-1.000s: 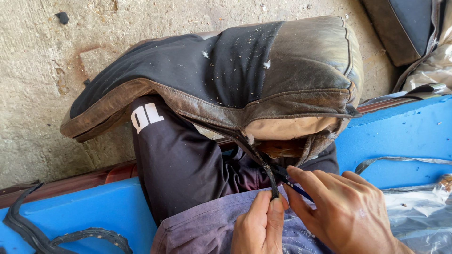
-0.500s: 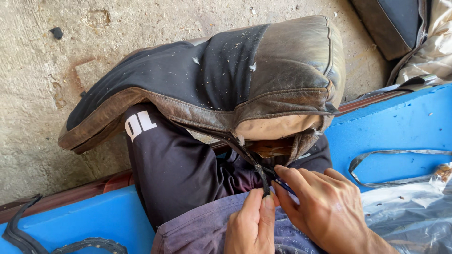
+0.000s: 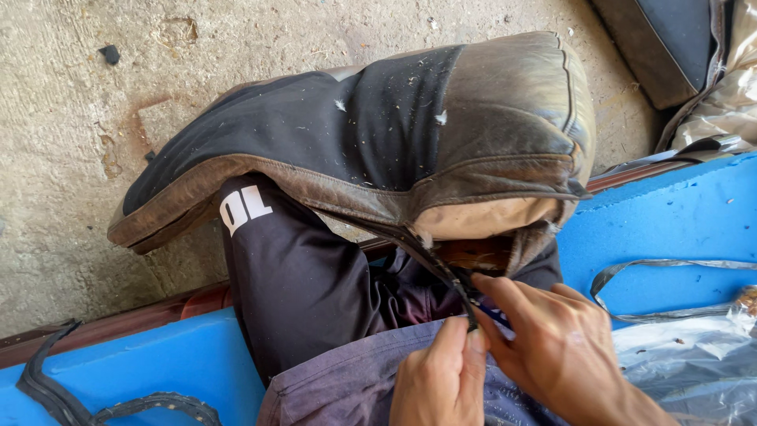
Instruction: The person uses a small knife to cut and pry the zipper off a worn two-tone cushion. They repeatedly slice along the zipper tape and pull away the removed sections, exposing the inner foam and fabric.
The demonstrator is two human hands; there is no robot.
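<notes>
Leather seat cover (image 3: 378,150) lay across my knee, its black strip (image 3: 441,272) pinched by my left hand (image 3: 438,375) and right hand (image 3: 552,355). I judged a hard tug could tear the worn seam.

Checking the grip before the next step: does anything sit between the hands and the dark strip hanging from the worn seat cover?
Nothing visible does. The left hand and right hand both already pinch the dark strip directly.

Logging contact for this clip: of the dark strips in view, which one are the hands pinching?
The black strip hanging from the worn leather seat cover, pinched by the left hand and right hand. The black strip at lower left and the grey one at right lie untouched on blue foam.
</notes>
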